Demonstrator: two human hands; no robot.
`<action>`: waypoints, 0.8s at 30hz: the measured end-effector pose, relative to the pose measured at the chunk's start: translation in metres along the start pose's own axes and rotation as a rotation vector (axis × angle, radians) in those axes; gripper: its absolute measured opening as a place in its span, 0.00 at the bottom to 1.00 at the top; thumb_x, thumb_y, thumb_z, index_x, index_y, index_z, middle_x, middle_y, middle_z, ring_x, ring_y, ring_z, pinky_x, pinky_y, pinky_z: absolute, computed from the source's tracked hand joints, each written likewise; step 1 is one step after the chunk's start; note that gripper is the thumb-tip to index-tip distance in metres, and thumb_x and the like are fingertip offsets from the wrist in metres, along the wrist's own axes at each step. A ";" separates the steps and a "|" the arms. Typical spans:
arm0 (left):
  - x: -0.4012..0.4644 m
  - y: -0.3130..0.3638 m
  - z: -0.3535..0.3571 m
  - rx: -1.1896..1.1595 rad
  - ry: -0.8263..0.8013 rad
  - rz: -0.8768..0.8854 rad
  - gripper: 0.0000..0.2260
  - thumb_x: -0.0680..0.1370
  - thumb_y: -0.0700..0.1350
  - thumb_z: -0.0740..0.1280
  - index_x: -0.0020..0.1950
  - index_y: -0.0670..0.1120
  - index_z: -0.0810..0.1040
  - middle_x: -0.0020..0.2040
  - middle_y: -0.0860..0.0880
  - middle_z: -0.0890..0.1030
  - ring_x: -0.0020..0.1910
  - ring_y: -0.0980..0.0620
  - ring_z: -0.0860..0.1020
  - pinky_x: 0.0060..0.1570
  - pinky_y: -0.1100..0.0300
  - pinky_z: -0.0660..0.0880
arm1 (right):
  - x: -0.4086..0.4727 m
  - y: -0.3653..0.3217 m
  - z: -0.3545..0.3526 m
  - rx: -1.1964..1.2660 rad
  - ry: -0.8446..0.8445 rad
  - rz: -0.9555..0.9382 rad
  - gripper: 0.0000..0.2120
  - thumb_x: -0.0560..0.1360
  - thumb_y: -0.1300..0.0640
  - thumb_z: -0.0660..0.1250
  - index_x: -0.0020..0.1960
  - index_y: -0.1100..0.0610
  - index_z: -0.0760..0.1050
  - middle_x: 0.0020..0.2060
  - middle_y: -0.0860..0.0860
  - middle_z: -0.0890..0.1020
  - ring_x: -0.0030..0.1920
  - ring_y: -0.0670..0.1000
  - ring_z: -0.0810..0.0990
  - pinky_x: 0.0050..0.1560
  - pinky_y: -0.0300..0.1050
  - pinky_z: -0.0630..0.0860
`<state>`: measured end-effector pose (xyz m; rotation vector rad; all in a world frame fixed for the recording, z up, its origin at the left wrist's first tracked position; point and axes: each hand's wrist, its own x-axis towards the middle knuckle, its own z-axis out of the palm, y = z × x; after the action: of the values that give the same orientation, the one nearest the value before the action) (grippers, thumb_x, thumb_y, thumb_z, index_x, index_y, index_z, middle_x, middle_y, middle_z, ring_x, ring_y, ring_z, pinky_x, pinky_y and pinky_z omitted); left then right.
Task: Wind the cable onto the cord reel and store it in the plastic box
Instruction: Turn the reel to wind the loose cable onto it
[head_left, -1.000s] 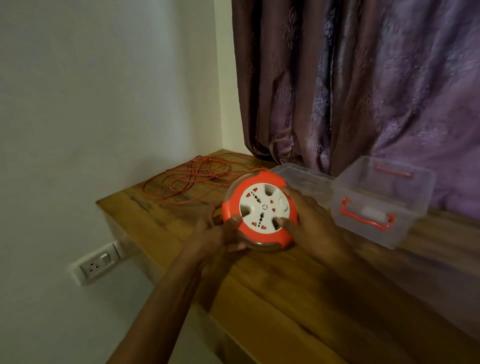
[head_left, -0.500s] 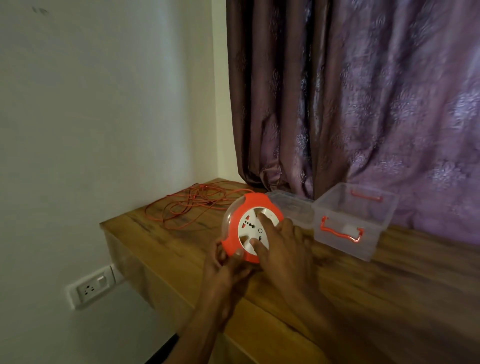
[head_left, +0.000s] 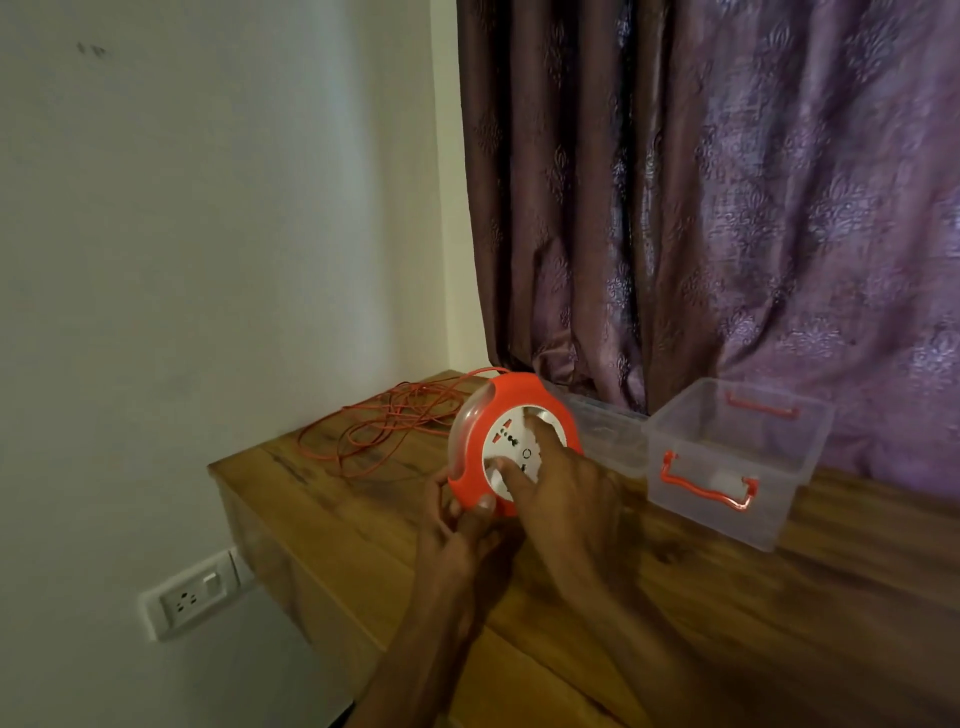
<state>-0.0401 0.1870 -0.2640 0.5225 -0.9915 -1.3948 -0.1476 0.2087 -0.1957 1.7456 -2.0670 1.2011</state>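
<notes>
Cord reel, orange rim and white socket face, tilted up above the wooden table; left hand grips its lower edge, right hand presses straight fingers on the face. Cable loose behind, plastic box beside. No lettering readable.

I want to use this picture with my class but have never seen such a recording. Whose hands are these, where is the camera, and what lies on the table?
No machine here: a person wears a camera on the head, looking down at their own hands. The left hand grips the lower rim of an orange cord reel, tilted up on edge; the right hand lays fingers on its white socket face. Loose orange cable lies behind on the wooden table. Right of the reel stands an open clear plastic box with orange handles.
</notes>
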 end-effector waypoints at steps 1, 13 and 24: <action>0.002 0.000 0.001 -0.016 -0.019 0.007 0.17 0.75 0.41 0.72 0.59 0.60 0.77 0.58 0.48 0.84 0.53 0.43 0.84 0.44 0.47 0.82 | 0.002 -0.002 -0.001 0.066 0.011 0.065 0.31 0.72 0.34 0.60 0.71 0.43 0.61 0.57 0.51 0.80 0.54 0.54 0.79 0.46 0.44 0.73; 0.045 -0.011 0.012 0.025 0.008 0.052 0.25 0.73 0.51 0.75 0.67 0.62 0.72 0.64 0.50 0.81 0.62 0.43 0.80 0.57 0.35 0.77 | 0.035 0.007 -0.026 0.911 -0.174 0.343 0.14 0.75 0.53 0.67 0.60 0.50 0.71 0.48 0.51 0.84 0.45 0.52 0.83 0.32 0.36 0.73; 0.074 -0.032 0.011 -0.086 0.012 -0.003 0.27 0.70 0.53 0.78 0.66 0.65 0.73 0.60 0.51 0.82 0.56 0.43 0.83 0.48 0.37 0.80 | 0.052 0.022 0.004 -0.217 -0.060 -0.253 0.30 0.78 0.44 0.56 0.73 0.36 0.42 0.71 0.55 0.62 0.68 0.57 0.63 0.63 0.54 0.68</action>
<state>-0.0756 0.1139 -0.2642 0.4682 -0.9173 -1.4282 -0.1807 0.1671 -0.1776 1.8868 -1.8563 0.8306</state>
